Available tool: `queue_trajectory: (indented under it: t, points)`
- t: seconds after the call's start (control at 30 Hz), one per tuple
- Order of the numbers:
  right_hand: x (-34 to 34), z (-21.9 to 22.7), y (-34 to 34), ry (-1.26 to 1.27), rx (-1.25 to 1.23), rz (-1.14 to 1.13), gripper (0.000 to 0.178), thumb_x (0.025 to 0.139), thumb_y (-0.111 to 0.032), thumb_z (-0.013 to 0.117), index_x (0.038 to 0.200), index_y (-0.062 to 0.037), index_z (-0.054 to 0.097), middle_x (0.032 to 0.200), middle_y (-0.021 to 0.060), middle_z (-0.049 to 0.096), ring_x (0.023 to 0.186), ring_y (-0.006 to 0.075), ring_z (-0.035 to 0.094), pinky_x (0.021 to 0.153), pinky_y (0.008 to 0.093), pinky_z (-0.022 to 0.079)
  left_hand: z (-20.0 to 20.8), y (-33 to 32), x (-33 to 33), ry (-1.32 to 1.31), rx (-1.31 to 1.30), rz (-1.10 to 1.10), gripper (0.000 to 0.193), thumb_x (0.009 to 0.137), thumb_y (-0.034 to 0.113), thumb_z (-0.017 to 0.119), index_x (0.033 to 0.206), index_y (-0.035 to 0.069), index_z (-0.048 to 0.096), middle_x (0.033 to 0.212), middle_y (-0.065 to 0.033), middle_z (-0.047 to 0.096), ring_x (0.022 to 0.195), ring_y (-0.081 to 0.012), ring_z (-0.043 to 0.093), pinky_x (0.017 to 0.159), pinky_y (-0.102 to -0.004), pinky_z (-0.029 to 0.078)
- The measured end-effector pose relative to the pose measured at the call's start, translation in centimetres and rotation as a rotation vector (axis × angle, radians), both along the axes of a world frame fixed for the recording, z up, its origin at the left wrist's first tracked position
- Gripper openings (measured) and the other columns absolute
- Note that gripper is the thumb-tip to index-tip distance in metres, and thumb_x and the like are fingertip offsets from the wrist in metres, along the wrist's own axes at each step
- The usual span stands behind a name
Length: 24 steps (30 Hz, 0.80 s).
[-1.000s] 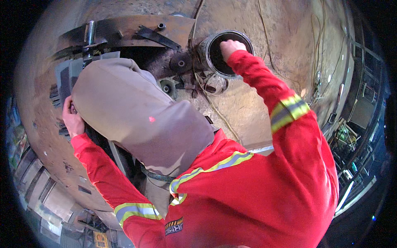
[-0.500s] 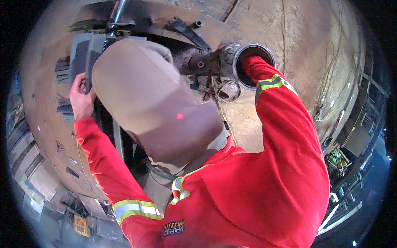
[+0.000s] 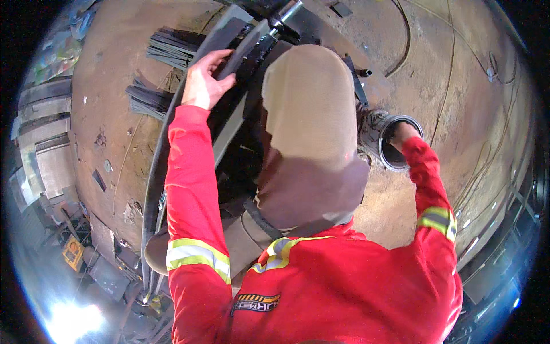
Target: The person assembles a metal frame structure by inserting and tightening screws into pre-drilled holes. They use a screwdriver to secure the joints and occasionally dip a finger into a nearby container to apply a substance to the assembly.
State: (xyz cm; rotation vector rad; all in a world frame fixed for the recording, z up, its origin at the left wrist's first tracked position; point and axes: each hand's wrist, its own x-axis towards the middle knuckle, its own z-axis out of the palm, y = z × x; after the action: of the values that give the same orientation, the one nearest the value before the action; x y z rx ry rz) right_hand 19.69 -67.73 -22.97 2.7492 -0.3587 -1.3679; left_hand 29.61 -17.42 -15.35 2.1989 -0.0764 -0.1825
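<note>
My left hand point(image 3: 207, 79) is closed over the upper edge of a long dark steel plate point(image 3: 247, 49), thumb on one side and fingers on the other. At the right, my right hand point(image 3: 404, 133) reaches into the mouth of a round metal canister point(image 3: 385, 160). Only the back of that hand and the wrist show; its fingers are hidden inside, and so are the canister's contents. My bent knee in tan trousers point(image 3: 309, 86) lies between the two hands. Just beyond the left hand, a shiny steel rod point(image 3: 285, 12) stands at the plate's end.
Two bundles of thin dark strips point(image 3: 172, 48) lie left of the plate. A dark flat bar point(image 3: 356, 83) and a short pipe piece point(image 3: 365, 73) lie beyond my knee. Cables point(image 3: 448, 74) run across the brown floor at right. Stacked plates point(image 3: 56, 169) stand far left.
My view has swung, so the scene sits differently in the picture. My right hand has come partly up out of the canister, its back now showing. My left hand stays on the plate.
</note>
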Motion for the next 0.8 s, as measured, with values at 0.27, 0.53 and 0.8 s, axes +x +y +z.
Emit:
queue_trajectory:
  t: [0.27,0.53,0.8]
  points:
    - [-1.8,21.4,9.8,-0.848,0.985,-0.397,0.018,0.085,-0.016,0.068,0.088,0.0014,0.067,0.071,-0.0005,0.062,0.061,0.0054,0.052,0.055,0.0216,0.041,1.8,0.2,0.0,-0.006,0.277,-0.057,0.051,0.065,0.021,0.071,0.114,0.009,0.063,0.106,-0.0162,0.064,0.099,-0.0336,0.061,0.088,-0.04,0.049]
    - [-0.9,18.3,28.6,-0.073,1.848,-1.321,0.012,0.084,-0.014,0.066,0.08,-0.0108,0.055,0.056,-0.0076,0.032,0.043,0.0066,0.031,0.041,0.0228,0.026,1.6,-2.2,-0.6,-0.063,0.415,0.027,0.051,0.068,0.021,0.072,0.118,0.016,0.062,0.096,-0.0117,0.068,0.088,-0.0273,0.066,0.083,-0.0372,0.051]
    - [3.9,10.0,36.0,-0.488,1.429,-1.393,0.014,0.085,-0.021,0.068,0.085,-0.0079,0.063,0.057,-0.0055,0.04,0.045,0.0084,0.039,0.04,0.0272,0.033,1.1,0.1,-1.3,-0.181,0.316,0.002,0.051,0.073,0.025,0.07,0.122,0.015,0.058,0.107,-0.0122,0.066,0.094,-0.0301,0.063,0.085,-0.0378,0.049]
